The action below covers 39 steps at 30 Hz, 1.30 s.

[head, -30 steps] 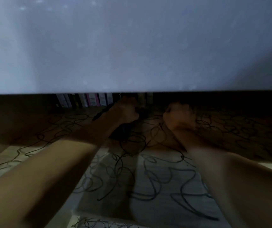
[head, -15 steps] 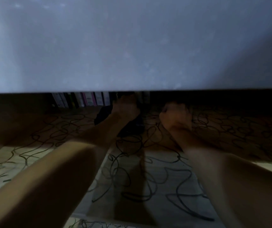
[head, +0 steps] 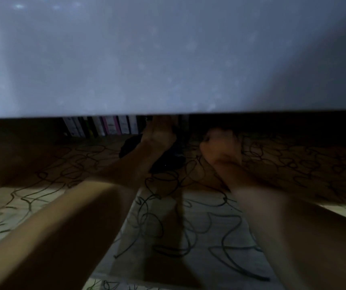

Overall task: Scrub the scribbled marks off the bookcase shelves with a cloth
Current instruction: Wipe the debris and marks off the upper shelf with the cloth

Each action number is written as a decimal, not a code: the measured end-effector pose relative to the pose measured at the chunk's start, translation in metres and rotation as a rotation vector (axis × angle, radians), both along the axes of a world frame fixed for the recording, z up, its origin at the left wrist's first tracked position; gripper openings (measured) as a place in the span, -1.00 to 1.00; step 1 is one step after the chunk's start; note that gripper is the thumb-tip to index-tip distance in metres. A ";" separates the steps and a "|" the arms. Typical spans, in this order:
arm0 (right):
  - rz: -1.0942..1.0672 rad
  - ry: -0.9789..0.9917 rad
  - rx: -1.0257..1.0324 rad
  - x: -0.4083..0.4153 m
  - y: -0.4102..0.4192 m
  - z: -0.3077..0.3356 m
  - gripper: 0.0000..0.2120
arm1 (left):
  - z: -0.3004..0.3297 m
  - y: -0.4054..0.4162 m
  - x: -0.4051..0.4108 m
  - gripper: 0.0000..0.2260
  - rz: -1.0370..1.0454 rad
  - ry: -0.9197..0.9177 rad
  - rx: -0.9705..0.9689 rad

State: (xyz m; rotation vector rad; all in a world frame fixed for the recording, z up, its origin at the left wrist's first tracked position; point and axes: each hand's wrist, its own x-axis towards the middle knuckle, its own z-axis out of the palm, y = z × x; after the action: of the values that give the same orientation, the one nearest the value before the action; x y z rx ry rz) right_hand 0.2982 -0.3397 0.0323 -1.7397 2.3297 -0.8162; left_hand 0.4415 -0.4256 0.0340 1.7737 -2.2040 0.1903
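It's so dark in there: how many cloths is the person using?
1: a dark cloth lies on the scribbled shelf under the left hand. The right hand looks fisted; anything inside it is hidden.

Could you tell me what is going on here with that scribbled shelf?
A person is reaching both arms deep into a bookcase, under an upper board. The left hand rests on a dark cloth lying on the shelf, near a row of books at the back. The right hand is balled into a fist beside it. Black scribbled marks cover most of the shelf, so plenty of scrubbing is left.
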 end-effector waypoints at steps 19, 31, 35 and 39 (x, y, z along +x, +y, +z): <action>-0.005 -0.033 -0.013 0.002 0.004 0.004 -0.71 | 0.030 0.022 0.004 -0.57 -0.087 0.118 0.299; 0.009 -0.078 -0.006 0.002 0.003 0.003 -0.69 | 0.020 0.027 -0.002 -0.71 0.056 0.279 -0.025; 0.011 -0.073 -0.019 0.001 0.002 0.003 -0.71 | 0.012 0.025 -0.008 -0.57 0.038 0.115 0.105; 0.011 -0.060 -0.013 0.001 0.003 0.003 -0.72 | 0.021 0.022 -0.004 -0.51 -0.055 -0.039 0.310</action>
State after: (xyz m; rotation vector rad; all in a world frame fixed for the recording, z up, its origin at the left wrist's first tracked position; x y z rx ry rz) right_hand 0.2988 -0.3362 0.0352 -1.7069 2.2795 -0.8714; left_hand 0.4372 -0.4041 0.0555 1.8724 -2.4133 -0.1385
